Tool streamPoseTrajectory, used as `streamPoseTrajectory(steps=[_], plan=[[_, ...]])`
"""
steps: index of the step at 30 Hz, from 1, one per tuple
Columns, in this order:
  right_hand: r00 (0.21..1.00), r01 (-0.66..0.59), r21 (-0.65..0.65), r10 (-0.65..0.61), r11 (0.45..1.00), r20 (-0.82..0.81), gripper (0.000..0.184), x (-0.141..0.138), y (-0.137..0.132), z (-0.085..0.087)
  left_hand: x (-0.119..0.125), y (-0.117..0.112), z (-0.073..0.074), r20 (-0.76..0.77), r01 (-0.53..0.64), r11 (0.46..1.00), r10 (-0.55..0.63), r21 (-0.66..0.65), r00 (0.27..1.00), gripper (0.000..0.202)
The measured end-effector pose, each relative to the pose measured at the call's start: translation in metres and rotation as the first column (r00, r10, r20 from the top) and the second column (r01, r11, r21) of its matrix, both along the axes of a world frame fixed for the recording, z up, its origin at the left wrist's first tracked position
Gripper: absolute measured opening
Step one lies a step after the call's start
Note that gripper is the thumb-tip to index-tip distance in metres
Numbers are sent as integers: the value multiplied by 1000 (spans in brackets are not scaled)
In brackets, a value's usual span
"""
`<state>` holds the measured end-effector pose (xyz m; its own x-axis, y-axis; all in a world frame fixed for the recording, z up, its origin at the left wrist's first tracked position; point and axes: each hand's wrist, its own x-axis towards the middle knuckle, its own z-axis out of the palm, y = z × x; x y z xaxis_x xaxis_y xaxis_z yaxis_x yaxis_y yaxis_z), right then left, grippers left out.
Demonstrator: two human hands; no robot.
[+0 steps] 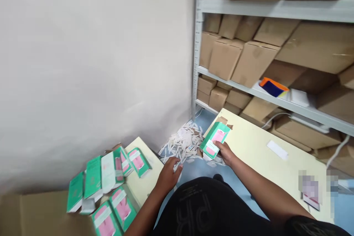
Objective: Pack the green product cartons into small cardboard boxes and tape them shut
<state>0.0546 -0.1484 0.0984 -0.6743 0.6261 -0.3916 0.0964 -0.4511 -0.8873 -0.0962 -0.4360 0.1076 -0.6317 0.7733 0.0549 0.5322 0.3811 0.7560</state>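
My right hand [226, 153] grips the lower right edge of a green packet with a pink panel and a white label strip [218, 135], its thumb on the front. The packet is tilted over the corner of the right table, and torn brown cardboard [222, 120] shows at its far end. My left hand [169, 174] hangs in front of my body near the left table, fingers curved and apart, with nothing seen in it. To its left, several similar green packets [92, 177] are grouped, and one green-and-pink packet [139, 161] lies on the tabletop.
White paper scraps [186, 138] are heaped on the blue floor between the left table [151, 188] and right table [249, 132]. A white slip [277, 149] lies on the right table. A metal shelf [276, 9] holds cardboard boxes. A large cardboard box [47, 214] stands at lower left.
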Motion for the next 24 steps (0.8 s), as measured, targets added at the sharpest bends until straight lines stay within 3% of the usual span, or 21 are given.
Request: streamPoseTrajectory(steps=[3,6,11,17,20,24], plan=[[989,133,115,-139,984,44,51,48,47,-11,14,55,6,1,127,990,-128,-58,992,24],[973,168,300,-206,939,99,51,90,92,-20,37,121,12,56,253,961,-248,-109,967,23],[918,25,548,-236,836,319,57,146,163,-35,85,249,23,159,395,911,-375,-119,913,26],[839,-217,682,-224,698,496,63,171,211,-44,122,389,37,355,337,941,-308,-21,883,50],[840,-279,717,-200,639,505,58,169,221,-55,135,430,41,376,337,940,-298,-42,878,54],[816,-302,693,-197,655,543,60,161,229,-77,143,454,34,246,331,936,-294,-123,924,36]])
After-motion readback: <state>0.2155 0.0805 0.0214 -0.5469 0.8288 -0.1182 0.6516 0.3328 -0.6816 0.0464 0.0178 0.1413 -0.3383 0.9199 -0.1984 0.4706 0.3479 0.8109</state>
